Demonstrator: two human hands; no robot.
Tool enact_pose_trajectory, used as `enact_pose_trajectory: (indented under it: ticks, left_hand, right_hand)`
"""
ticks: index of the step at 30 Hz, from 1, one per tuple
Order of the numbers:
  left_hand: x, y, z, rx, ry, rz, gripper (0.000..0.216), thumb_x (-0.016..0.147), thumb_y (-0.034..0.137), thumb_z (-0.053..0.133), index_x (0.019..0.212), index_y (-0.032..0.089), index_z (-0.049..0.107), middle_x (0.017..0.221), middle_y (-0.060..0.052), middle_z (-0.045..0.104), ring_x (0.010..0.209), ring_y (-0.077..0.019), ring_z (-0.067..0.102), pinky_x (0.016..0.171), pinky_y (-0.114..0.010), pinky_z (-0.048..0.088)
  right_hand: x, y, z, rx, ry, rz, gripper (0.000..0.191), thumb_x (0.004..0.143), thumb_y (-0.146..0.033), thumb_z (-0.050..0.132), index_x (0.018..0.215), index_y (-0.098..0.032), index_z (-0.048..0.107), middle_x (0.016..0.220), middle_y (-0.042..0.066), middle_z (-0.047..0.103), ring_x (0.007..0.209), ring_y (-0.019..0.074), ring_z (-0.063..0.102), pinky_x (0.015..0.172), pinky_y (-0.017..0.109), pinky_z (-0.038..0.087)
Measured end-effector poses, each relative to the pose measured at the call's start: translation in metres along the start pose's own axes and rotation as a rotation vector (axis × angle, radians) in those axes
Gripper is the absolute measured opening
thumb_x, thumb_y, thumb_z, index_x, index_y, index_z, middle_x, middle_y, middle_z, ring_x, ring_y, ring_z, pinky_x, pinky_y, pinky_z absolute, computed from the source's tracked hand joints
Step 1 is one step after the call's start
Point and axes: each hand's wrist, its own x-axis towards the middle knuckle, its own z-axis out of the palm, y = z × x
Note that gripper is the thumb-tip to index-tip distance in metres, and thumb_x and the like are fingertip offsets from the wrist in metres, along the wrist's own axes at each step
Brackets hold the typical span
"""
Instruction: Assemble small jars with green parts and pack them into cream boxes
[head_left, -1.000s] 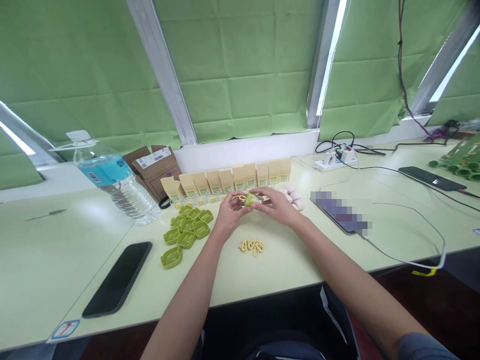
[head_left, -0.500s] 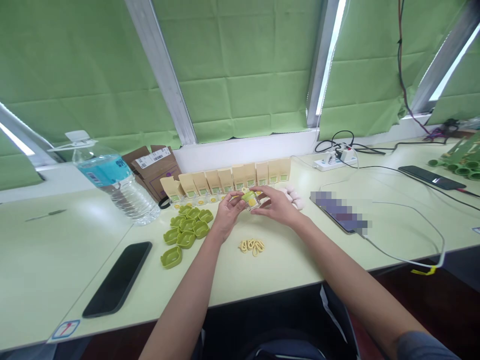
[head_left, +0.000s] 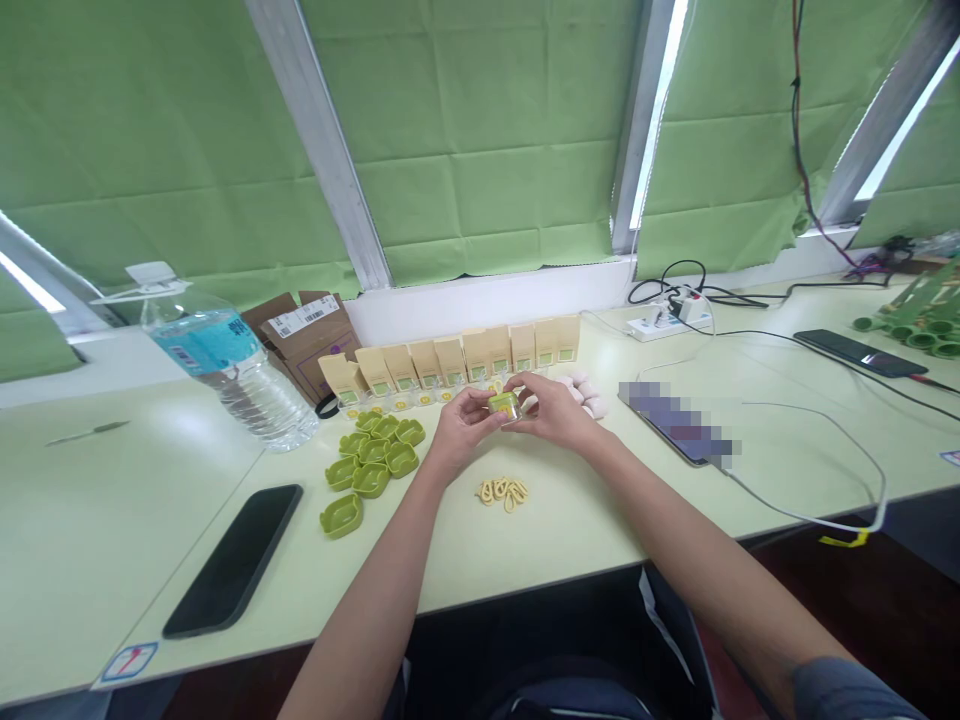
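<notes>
Green-lidded case [head_left: 504, 403] lower now, between left hand [head_left: 459, 432] and right hand [head_left: 556, 413]

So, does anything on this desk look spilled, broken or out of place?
Nothing stands out. The left hand and right hand hold a small green piece; boxes stand in a neat row, green lids and rings lie in loose piles.
</notes>
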Motion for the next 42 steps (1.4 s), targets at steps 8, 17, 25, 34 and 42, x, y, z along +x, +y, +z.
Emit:
enact_pose_trajectory:
  ticks: [8, 17, 25, 34, 42]
  left_hand:
    - [0.003, -0.002, -0.003, -0.026, 0.016, 0.034, 0.043, 0.065, 0.041, 0.086, 0.093, 0.017, 0.064, 0.087, -0.003, 0.070, 0.079, -0.0157, 0.067, 0.077, -0.031, 0.054]
    - [0.004, -0.003, -0.004, -0.052, 0.026, 0.050, 0.040, 0.068, 0.041, 0.085, 0.093, 0.016, 0.066, 0.087, -0.004, 0.071, 0.078, -0.0159, 0.066, 0.076, -0.030, 0.053]
    - [0.002, 0.000, 0.003, -0.005, 0.055, 0.048, 0.039, 0.073, 0.043, 0.079, 0.097, 0.018, 0.062, 0.091, -0.004, 0.070, 0.085, -0.0175, 0.067, 0.082, -0.032, 0.052]
    - [0.008, -0.012, -0.001, 0.150, 0.150, 0.039, 0.041, 0.072, 0.039, 0.081, 0.101, 0.018, 0.061, 0.103, -0.008, 0.068, 0.083, -0.0164, 0.065, 0.077, -0.031, 0.051]
    - [0.010, -0.025, -0.009, 0.285, 0.108, 0.030, 0.030, 0.071, 0.027, 0.080, 0.096, 0.019, 0.063, 0.104, -0.008, 0.071, 0.095, -0.0219, 0.068, 0.091, -0.041, 0.051]
  right_hand:
    - [0.001, -0.007, -0.004, -0.052, -0.024, -0.048, 0.043, 0.080, -0.042, 0.076, 0.115, -0.024, 0.059, 0.108, 0.007, 0.069, 0.088, 0.0207, 0.068, 0.079, 0.036, 0.057]
    - [0.001, -0.009, -0.002, -0.135, -0.021, -0.073, 0.043, 0.083, -0.042, 0.074, 0.118, -0.024, 0.057, 0.105, 0.006, 0.069, 0.084, 0.0200, 0.068, 0.077, 0.033, 0.054]
    - [0.000, 0.002, 0.006, -0.130, 0.032, -0.011, 0.047, 0.079, -0.043, 0.077, 0.117, -0.025, 0.056, 0.110, 0.007, 0.067, 0.095, 0.0229, 0.065, 0.083, 0.038, 0.054]
    - [0.000, 0.002, 0.005, -0.152, -0.007, -0.020, 0.047, 0.083, -0.042, 0.074, 0.124, -0.025, 0.058, 0.125, 0.009, 0.065, 0.114, 0.0263, 0.062, 0.093, 0.043, 0.052]
    - [0.001, 0.001, 0.003, -0.201, -0.038, -0.024, 0.034, 0.087, -0.044, 0.070, 0.114, -0.024, 0.064, 0.117, 0.008, 0.069, 0.114, 0.0267, 0.062, 0.096, 0.044, 0.050]
